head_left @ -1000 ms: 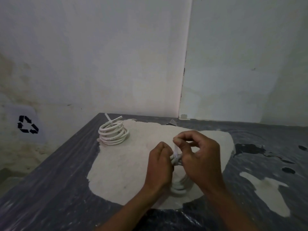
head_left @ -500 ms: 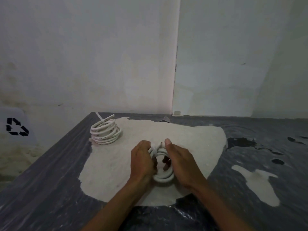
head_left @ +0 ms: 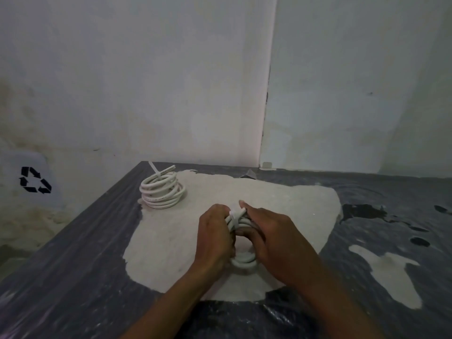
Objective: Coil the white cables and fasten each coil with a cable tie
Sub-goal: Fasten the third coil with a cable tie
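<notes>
A white cable coil lies on the table's pale worn patch, between both my hands. My left hand grips its left side, fingers curled round the loops. My right hand holds the right side, thumb near the top. A white cable tie wraps the loops at the coil's far end, its tail at my right fingertips. Much of the coil is hidden by my hands. A second white coil sits at the back left, bound by a tie whose tail sticks up.
The table is dark grey with pale patches where the surface has worn off. Its left edge runs diagonally beside the second coil. White walls meet in a corner behind. A container with a recycling symbol stands low at the left.
My hands have lowered the coil from upright in front of me down onto the table. My right hand moved from pulling the tie's tail to holding the coil's side.
</notes>
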`<act>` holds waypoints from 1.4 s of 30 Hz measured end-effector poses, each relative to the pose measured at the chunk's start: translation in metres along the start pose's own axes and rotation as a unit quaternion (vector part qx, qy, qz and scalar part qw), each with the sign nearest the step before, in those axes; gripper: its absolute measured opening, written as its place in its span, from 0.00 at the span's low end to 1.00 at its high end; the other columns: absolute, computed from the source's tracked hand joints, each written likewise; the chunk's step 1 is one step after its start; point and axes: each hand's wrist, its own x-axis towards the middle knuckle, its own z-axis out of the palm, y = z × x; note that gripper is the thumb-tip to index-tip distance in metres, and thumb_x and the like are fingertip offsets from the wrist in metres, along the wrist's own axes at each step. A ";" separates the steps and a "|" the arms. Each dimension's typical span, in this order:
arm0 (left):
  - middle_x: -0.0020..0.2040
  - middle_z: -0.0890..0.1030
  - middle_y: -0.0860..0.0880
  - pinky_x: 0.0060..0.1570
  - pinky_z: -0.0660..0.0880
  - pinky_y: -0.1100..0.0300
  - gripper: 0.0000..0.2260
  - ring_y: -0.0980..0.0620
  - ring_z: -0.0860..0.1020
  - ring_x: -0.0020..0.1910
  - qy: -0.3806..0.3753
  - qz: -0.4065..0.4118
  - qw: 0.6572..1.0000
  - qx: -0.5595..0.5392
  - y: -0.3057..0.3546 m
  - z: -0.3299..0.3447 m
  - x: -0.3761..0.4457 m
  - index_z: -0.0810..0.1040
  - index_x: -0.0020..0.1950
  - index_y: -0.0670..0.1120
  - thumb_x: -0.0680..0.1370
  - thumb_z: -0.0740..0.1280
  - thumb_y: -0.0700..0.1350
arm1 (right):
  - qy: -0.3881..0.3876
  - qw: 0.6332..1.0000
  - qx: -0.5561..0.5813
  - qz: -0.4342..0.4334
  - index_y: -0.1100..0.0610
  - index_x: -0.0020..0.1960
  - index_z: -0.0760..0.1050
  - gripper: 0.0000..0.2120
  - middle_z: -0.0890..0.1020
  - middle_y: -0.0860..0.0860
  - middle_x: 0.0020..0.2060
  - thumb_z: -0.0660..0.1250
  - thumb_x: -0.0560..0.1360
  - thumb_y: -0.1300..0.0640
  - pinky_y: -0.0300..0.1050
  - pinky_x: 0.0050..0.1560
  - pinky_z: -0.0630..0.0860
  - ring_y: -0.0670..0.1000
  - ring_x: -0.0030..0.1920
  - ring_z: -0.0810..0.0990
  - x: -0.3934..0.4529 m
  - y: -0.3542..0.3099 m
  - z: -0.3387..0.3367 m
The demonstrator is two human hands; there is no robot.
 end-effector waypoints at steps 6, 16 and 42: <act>0.28 0.69 0.44 0.26 0.66 0.60 0.18 0.53 0.67 0.26 -0.026 -0.031 0.999 -0.014 -0.002 0.000 -0.003 0.72 0.41 0.40 0.83 0.50 0.47 | 0.024 0.999 -0.040 0.012 0.55 0.59 0.77 0.12 0.84 0.51 0.46 0.64 0.76 0.57 0.46 0.49 0.81 0.49 0.42 0.82 0.000 -0.002 0.010; 0.29 0.69 0.46 0.31 0.66 0.54 0.17 0.48 0.66 0.30 -0.024 0.031 0.999 0.025 0.001 0.001 -0.001 0.69 0.36 0.44 0.82 0.53 0.47 | 0.057 0.998 0.026 -0.021 0.57 0.66 0.75 0.19 0.83 0.51 0.56 0.69 0.75 0.59 0.32 0.60 0.74 0.45 0.53 0.81 0.000 0.002 -0.001; 0.37 0.78 0.51 0.39 0.74 0.67 0.14 0.60 0.77 0.35 -0.131 0.078 0.987 0.047 0.003 -0.003 -0.003 0.77 0.40 0.49 0.80 0.58 0.53 | 0.123 0.991 0.033 0.027 0.57 0.43 0.78 0.06 0.83 0.48 0.36 0.70 0.72 0.55 0.37 0.36 0.79 0.42 0.33 0.80 0.000 0.004 -0.006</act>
